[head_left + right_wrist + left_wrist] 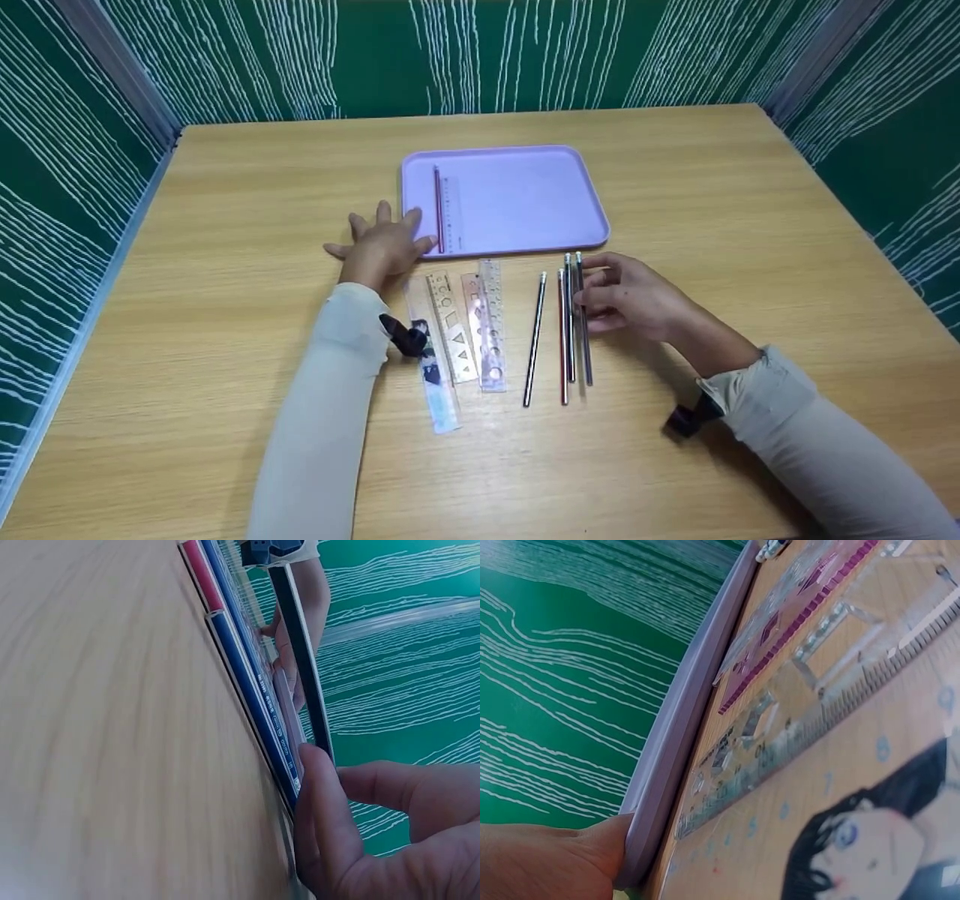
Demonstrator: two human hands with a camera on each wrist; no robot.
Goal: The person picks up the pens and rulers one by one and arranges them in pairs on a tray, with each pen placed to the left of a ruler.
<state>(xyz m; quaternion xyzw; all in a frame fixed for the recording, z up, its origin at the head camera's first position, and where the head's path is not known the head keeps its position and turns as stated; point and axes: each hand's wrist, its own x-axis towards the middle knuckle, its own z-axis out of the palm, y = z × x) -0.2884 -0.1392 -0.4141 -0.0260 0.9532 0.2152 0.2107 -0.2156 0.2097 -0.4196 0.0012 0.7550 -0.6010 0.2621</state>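
Observation:
My left hand spreads its fingers at the near left corner of the purple tray, its thumb over the rim. In the left wrist view, part of that hand lies against the tray's side. My right hand pinches a dark pencil between thumb and finger; the right wrist view has this pencil raised off the table. Close by on the table lie a second dark pencil, a red pencil and another dark pencil. Inside the tray, a red pencil lies beside a clear ruler.
Several clear rulers lie in front of the tray: one with a cartoon picture, a stencil ruler, a pinkish one and one with round holes. Green walls with white streaks surround the wooden table.

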